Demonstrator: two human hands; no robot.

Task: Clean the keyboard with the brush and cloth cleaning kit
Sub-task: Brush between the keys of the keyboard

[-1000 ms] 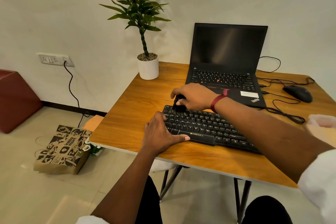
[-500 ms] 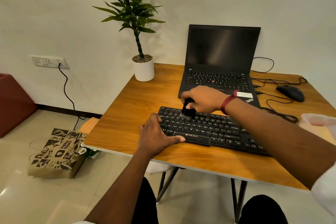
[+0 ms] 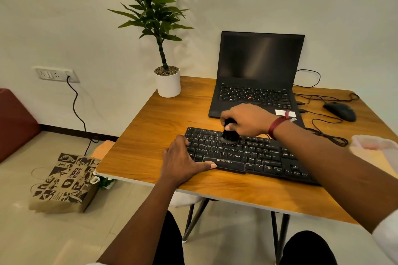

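A black keyboard (image 3: 254, 154) lies near the front edge of the wooden table (image 3: 155, 140). My right hand (image 3: 247, 119) grips a small black brush (image 3: 230, 133), whose bristles press on the upper key rows left of the middle. My left hand (image 3: 183, 160) lies flat over the keyboard's left end, fingers spread, thumb along the front edge by the space bar. My right forearm hides the keyboard's right end. A pale cloth-like thing (image 3: 374, 146) shows at the right edge, partly cut off.
An open black laptop (image 3: 256, 77) stands behind the keyboard. A black mouse (image 3: 340, 111) and loose cables (image 3: 327, 133) lie at the right. A potted plant (image 3: 168, 80) sits at the back left corner. On the floor, a printed paper bag (image 3: 64, 183).
My right hand has swept the brush rightward along the upper key rows, from the left corner toward the middle. My left hand has stayed on the keyboard's left end. The camera view shifted slightly.
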